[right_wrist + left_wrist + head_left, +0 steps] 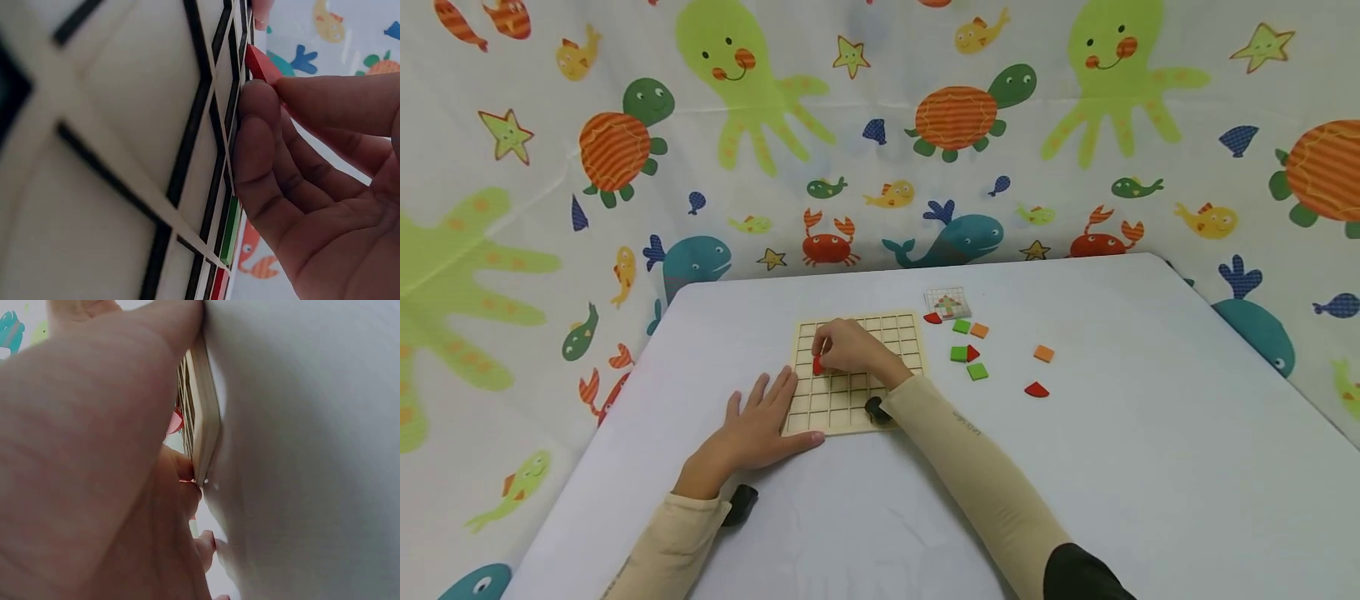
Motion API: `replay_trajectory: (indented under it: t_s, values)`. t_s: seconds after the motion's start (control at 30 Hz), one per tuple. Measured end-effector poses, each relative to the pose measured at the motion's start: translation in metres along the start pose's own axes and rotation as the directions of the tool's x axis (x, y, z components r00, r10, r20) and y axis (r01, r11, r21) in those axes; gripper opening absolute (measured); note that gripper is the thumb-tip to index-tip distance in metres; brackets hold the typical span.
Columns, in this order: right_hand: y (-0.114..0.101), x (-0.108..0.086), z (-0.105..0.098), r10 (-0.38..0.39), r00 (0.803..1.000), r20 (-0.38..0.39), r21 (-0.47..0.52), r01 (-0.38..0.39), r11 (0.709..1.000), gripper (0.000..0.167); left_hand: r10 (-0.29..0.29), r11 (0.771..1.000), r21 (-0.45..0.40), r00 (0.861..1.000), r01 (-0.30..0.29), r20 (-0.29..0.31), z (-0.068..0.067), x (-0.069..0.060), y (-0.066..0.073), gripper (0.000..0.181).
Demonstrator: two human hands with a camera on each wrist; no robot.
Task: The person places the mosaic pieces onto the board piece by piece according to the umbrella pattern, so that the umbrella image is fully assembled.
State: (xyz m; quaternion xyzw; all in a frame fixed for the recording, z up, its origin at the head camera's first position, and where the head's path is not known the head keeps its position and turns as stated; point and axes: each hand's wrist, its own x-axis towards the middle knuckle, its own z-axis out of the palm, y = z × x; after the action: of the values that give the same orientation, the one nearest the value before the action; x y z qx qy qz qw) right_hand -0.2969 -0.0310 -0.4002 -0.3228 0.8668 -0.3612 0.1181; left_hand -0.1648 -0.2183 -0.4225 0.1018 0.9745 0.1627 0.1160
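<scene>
A square wooden grid board (842,408) lies on the table, its raised strips forming small cells. Over its left part my right hand (853,346) pinches a small red tile (817,365) between thumb and fingers. The right wrist view shows this red tile (262,64) tilted, with one end at the grid. Further along the board there, a green tile (230,231) and another red tile (219,284) sit in cells. My left hand (756,429) lies spread at the board's lower left corner, fingers straight along its edge; the left wrist view shows it beside the board's side (206,419).
Right of the board lie loose green tiles (977,372), orange tiles (1043,354) and red tiles (1037,390). A pattern card (947,303) with a printed grid lies behind them. A cloth with sea animals (880,167) hangs behind the white table (1150,467).
</scene>
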Motion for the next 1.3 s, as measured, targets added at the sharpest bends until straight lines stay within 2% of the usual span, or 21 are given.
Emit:
replay_trajectory:
  t_s: [0.1, 0.43, 0.93, 1.07, 1.3]
  values:
    - [-0.001, -0.001, 0.001, -0.006, 1.000, 0.007, -0.039, 0.007, 0.999, 0.010, 0.002, 1.000, -0.009, 1.000, -0.002, -0.003, 0.000, -0.001, 0.000, 0.117]
    - [0.004, 0.000, 0.003, -0.020, 0.999, 0.025, -0.069, 0.022, 0.997, 0.006, 0.005, 1.000, -0.004, 1.000, -0.005, -0.005, 0.001, 0.000, -0.001, 0.117]
    - [0.004, -0.002, 0.001, -0.076, 0.996, 0.046, -0.054, 0.079, 0.995, 0.015, 0.005, 1.000, 0.009, 1.000, -0.005, -0.008, 0.002, 0.000, 0.000, 0.116]
    - [0.005, -0.006, -0.008, -0.083, 0.994, 0.065, 0.000, 0.083, 0.997, 0.018, 0.001, 1.000, 0.004, 1.000, -0.001, -0.008, 0.001, -0.001, 0.001, 0.116]
    - [0.013, -0.023, -0.046, -0.048, 0.999, 0.008, 0.089, 0.048, 0.995, 0.027, -0.004, 1.000, 0.003, 1.000, 0.004, -0.004, 0.001, -0.001, 0.002, 0.117]
